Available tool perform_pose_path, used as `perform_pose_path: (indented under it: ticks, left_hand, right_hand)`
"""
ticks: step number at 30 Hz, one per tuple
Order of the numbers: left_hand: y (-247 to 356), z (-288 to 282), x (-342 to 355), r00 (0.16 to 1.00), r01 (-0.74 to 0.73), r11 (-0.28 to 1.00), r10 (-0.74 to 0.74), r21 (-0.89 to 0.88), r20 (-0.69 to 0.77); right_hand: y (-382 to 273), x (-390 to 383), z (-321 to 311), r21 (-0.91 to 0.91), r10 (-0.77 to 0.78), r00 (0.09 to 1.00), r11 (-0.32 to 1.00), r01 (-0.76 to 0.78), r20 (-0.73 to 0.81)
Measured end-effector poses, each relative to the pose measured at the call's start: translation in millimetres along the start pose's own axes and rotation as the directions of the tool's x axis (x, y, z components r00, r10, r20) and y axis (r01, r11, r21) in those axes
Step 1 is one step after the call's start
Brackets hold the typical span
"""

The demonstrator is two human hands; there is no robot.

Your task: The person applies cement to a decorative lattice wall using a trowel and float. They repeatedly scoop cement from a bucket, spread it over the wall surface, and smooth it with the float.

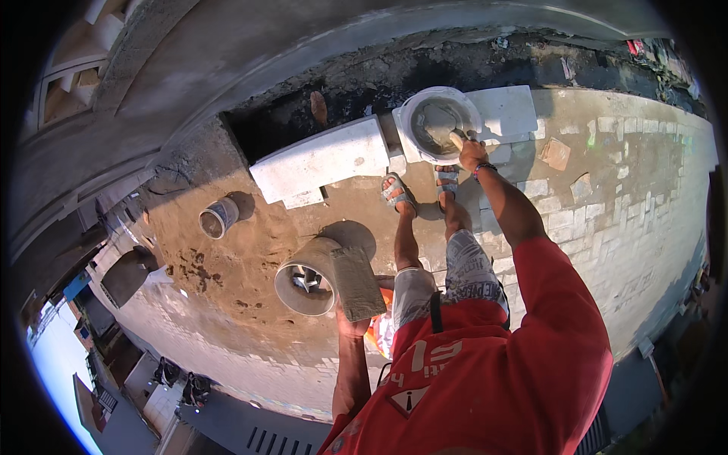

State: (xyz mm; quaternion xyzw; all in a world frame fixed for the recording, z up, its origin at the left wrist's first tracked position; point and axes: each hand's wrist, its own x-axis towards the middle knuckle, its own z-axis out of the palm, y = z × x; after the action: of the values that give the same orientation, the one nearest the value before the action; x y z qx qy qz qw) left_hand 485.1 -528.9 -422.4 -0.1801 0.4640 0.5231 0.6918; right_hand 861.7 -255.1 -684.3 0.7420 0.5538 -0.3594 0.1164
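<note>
My left hand (pixel 353 324) holds up a flat rectangular board (pixel 359 282) coated in grey-brown mortar, with most of its fingers hidden behind it. Reaching forward, my right hand (pixel 473 154) is closed round the pale handle of a tool (pixel 457 138) at the rim of a large white bucket (pixel 467 106). Wet grey mortar (pixel 437 125) lies inside that bucket; the tool's far end is too small to make out, so I cannot tell its kind. Just left of the board stands a grey-beige bucket (pixel 319 258) with several pale pieces in it.
A white slab (pixel 322 159) lies along a dark open drain (pixel 341 98) beside a grey wall. Farther left, a small bucket (pixel 218 218) sits on sandy ground (pixel 254 265). My sandalled feet (pixel 397 192) are close to the mortar bucket. Paving blocks (pixel 599 220) spread to the right, with loose flat pieces (pixel 556 154).
</note>
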Motion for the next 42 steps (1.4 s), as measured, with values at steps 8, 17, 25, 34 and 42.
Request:
perform_pose_path:
  ticks: [8,17,25,34,42]
  left_hand:
    - [1.8,0.4,8.7,0.995,-0.049,0.999,0.048,-0.014,-0.084]
    - [1.1,8.8,26.3,0.996,-0.077,0.996,0.076,-0.036,-0.05]
    - [8.2,7.3,36.7,0.993,-0.104,0.994,0.107,0.043,-0.058]
    - [9.9,17.2,27.5,0.989,-0.098,0.995,0.095,-0.023,-0.112]
    - [7.1,9.3,28.9,0.997,-0.068,0.994,0.066,-0.087,-0.027]
  right_hand:
    - [1.7,62.7,42.5,-0.136,-0.08,0.997,0.988,0.079,0.0]
    - [-8.0,26.0,-3.9,0.18,0.041,0.968,0.98,-0.088,0.248]
    - [31.5,64.2,-26.4,-0.499,-0.643,0.729,0.564,0.658,0.235]
    - [-5.4,70.3,-60.0,-0.451,-0.629,0.689,0.529,0.719,0.36]
    - [5.1,90.0,-45.9,0.154,-0.361,0.915,0.929,0.336,0.18]
